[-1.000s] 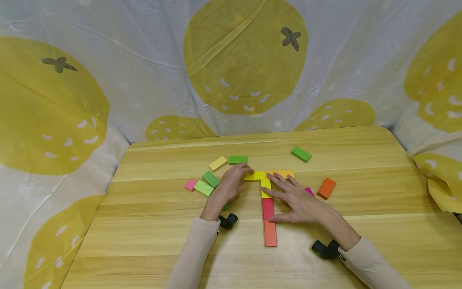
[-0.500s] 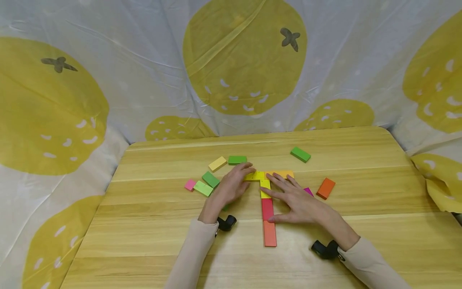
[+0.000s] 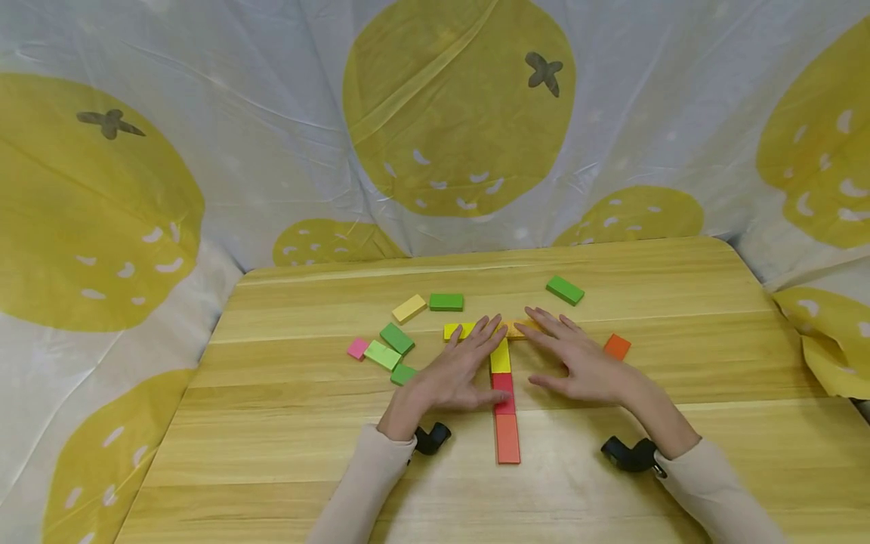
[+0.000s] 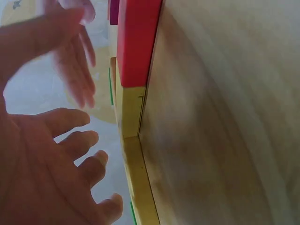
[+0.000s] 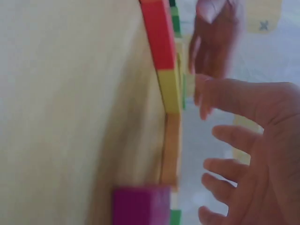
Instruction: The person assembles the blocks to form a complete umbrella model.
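Wooden blocks lie in a T. Its crossbar has a yellow block (image 3: 451,332) at left and an orange block (image 5: 171,150) at right. Down its stem run another yellow block (image 3: 500,360), a red block (image 3: 501,382) and a salmon block (image 3: 507,440). My left hand (image 3: 457,375) hovers over the crossbar's left part and the stem, fingers spread, holding nothing. My right hand (image 3: 581,361), fingers also spread, hangs above the orange block and right of the stem. Beneath it a purple block (image 5: 140,206) shows in the right wrist view; in the head view the hand hides it.
Left of the T lie several green blocks (image 3: 397,338), a pink block (image 3: 357,348) and a pale yellow block (image 3: 409,308). A green block (image 3: 565,290) lies at the back right, an orange-red block (image 3: 618,346) beyond my right hand. A patterned cloth hangs behind the wooden table (image 3: 272,423).
My left hand has left the yellow block's left end and moved right over the stem. My right hand has shifted right, off the stem. The T's blocks look unmoved.
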### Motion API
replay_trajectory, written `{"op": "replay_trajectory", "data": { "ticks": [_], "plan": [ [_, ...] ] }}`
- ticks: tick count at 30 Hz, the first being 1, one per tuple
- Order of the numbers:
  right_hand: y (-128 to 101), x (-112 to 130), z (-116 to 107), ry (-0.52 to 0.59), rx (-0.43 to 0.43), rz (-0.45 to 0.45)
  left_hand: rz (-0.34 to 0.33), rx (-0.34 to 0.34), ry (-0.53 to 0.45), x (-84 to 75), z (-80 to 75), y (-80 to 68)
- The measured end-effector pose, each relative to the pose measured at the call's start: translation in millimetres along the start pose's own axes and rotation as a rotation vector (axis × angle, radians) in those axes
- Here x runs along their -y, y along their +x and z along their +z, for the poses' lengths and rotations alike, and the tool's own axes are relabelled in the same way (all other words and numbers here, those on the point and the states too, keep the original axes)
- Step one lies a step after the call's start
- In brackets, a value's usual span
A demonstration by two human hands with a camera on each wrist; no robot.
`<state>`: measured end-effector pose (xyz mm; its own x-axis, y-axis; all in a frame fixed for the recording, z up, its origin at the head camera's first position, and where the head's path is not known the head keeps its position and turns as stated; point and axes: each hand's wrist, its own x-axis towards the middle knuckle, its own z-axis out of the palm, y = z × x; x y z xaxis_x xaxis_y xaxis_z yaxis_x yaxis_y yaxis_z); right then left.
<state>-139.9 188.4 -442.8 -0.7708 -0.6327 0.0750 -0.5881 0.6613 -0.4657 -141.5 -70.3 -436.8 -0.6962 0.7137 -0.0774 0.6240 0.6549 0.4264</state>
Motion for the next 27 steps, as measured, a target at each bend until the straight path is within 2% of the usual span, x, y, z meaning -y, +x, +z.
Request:
{"op": "replay_trajectory", "data": {
  "ticks": [5, 10, 13, 21, 27],
  "plan": [
    [-6.7, -16.9, -20.0, 0.039, -0.017, 0.020, 0.008, 0.013, 0.058, -7.1, 4.2, 1.3],
    [-16.9, -32.6, -35.3, 0.144, 0.006, 0.094, 0.014, 0.024, 0.125, -12.4, 8.5, 1.5],
    [-23.3, -39.7, -40.7, 0.185, 0.033, 0.105, 0.013, 0.030, 0.138, -14.1, 11.6, 1.7],
    [-30.2, -46.7, -43.4, 0.216, 0.183, 0.052, 0.013, 0.039, 0.163, -17.2, 17.1, 3.0],
    [-29.3, -50.4, -39.3, 0.212, 0.172, 0.047, 0.010, 0.054, 0.184, -18.5, 19.4, 3.6]
  ]
}}
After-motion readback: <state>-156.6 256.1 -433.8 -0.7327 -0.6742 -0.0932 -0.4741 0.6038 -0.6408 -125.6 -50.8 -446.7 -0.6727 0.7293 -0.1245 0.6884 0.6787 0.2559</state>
